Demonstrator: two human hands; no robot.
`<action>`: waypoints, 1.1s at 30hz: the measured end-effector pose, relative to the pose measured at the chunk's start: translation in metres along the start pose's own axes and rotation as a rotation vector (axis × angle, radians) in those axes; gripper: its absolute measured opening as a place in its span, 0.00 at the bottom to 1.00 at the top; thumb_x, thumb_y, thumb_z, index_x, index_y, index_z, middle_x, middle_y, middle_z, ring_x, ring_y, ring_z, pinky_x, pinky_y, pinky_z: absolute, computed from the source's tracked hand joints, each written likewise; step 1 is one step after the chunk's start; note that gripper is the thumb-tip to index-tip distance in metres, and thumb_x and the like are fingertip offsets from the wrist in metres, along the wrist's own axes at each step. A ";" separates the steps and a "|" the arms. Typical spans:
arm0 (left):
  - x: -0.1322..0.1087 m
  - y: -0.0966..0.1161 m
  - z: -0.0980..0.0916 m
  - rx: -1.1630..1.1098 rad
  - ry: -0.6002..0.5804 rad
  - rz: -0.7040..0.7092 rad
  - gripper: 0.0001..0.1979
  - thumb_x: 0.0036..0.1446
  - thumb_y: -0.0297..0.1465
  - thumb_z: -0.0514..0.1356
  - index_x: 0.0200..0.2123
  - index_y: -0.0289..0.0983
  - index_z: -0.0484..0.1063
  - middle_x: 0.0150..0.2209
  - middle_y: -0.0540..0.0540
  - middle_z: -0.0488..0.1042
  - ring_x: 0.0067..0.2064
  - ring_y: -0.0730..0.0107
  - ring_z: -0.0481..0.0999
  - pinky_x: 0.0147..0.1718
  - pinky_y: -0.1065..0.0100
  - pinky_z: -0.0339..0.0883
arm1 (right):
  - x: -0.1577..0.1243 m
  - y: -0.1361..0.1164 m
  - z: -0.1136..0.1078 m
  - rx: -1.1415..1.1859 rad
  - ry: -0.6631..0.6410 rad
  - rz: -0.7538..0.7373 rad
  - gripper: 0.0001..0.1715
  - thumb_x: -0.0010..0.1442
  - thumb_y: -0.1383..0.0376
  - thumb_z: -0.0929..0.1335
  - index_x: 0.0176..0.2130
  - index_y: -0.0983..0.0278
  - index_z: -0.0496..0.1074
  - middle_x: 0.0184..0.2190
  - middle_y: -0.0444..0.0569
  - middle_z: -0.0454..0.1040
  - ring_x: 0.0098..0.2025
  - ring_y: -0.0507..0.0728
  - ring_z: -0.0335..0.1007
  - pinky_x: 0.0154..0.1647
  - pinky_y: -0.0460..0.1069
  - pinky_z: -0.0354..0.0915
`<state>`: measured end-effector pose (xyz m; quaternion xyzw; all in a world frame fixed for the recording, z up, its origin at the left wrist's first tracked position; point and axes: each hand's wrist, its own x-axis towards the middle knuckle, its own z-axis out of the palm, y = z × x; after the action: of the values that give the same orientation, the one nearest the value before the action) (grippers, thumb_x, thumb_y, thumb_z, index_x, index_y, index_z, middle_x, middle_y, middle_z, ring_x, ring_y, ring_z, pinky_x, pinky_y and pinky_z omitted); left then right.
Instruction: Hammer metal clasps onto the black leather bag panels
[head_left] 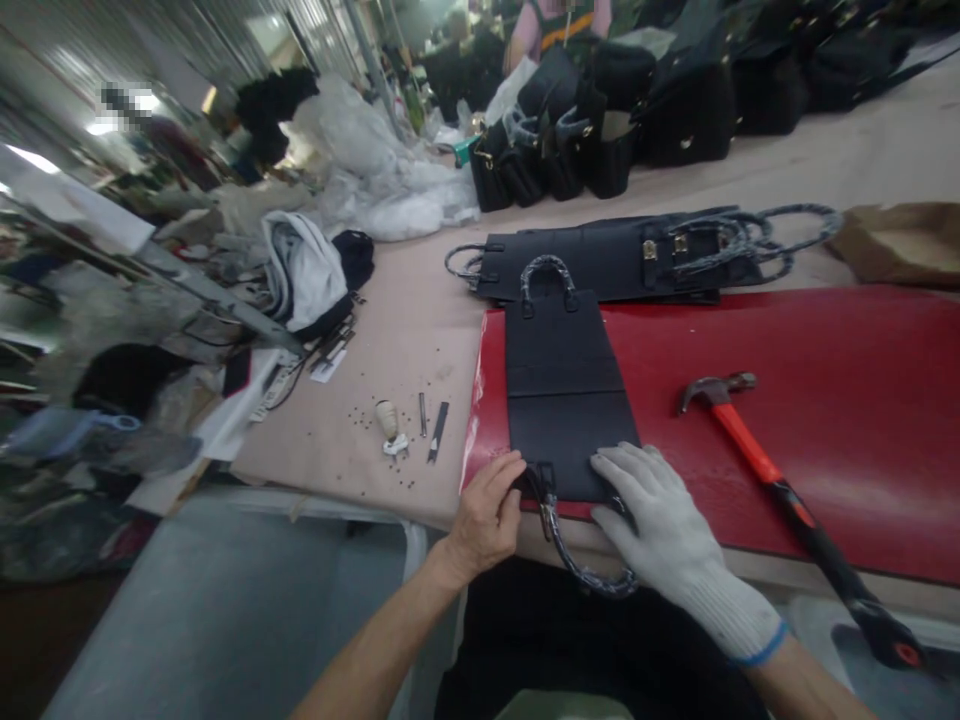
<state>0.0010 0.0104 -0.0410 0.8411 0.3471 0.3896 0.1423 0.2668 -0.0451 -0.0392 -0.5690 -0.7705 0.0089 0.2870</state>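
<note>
Bag panel (566,400), near edge of worktop (405,320): black, matt, fine-grained, leather look. Its handle (564,545): wrapped in clear glossy plastic film. Red mat (825,400) under it: smooth, semi-gloss. Hammer (795,505): dull grey metal head, orange & black plastic-looking grip. Right hand (675,530): white knit cloth glove, rough weave; left hand (484,515) bare. Worktop cover: beige, matt, paper-like. Far right corner: crumpled brown paper (900,240).

The bare left grip (487,520) pinched the base of the near handle (579,566) at the front edge of a flat black bag panel (566,400). The gloved right grip (667,530) lay spread flat on that panel's near corner. The panel rested on a red mat (862,380) on the worktop (405,330). An orange-shafted hammer (780,485) lay to its right, and more black panels (600,262) were stacked behind.
</note>
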 end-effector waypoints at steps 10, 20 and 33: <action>0.062 -0.080 -0.076 0.587 -0.435 -0.886 0.15 0.65 0.35 0.57 0.47 0.38 0.81 0.47 0.39 0.83 0.52 0.54 0.82 0.49 0.62 0.73 | 0.002 0.001 0.005 -0.026 0.040 -0.011 0.24 0.63 0.62 0.68 0.58 0.65 0.72 0.57 0.60 0.75 0.61 0.72 0.68 0.65 0.72 0.62; 0.095 -0.100 -0.069 0.597 -0.717 -0.916 0.07 0.52 0.32 0.63 0.24 0.37 0.75 0.31 0.36 0.81 0.39 0.50 0.82 0.33 0.64 0.68 | 0.004 -0.014 -0.008 0.080 -0.041 0.111 0.27 0.59 0.66 0.71 0.57 0.65 0.74 0.59 0.58 0.74 0.64 0.70 0.65 0.71 0.71 0.56; 0.050 -0.077 -0.085 -0.508 0.275 -0.996 0.20 0.42 0.40 0.70 0.34 0.35 0.71 0.29 0.50 0.78 0.31 0.67 0.81 0.32 0.64 0.81 | 0.004 -0.018 -0.011 0.122 -0.048 0.134 0.28 0.58 0.67 0.72 0.58 0.64 0.73 0.59 0.57 0.73 0.65 0.69 0.63 0.71 0.71 0.54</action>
<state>-0.0768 0.0978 0.0029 0.4573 0.6122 0.4525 0.4597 0.2557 -0.0514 -0.0224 -0.6004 -0.7353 0.0887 0.3015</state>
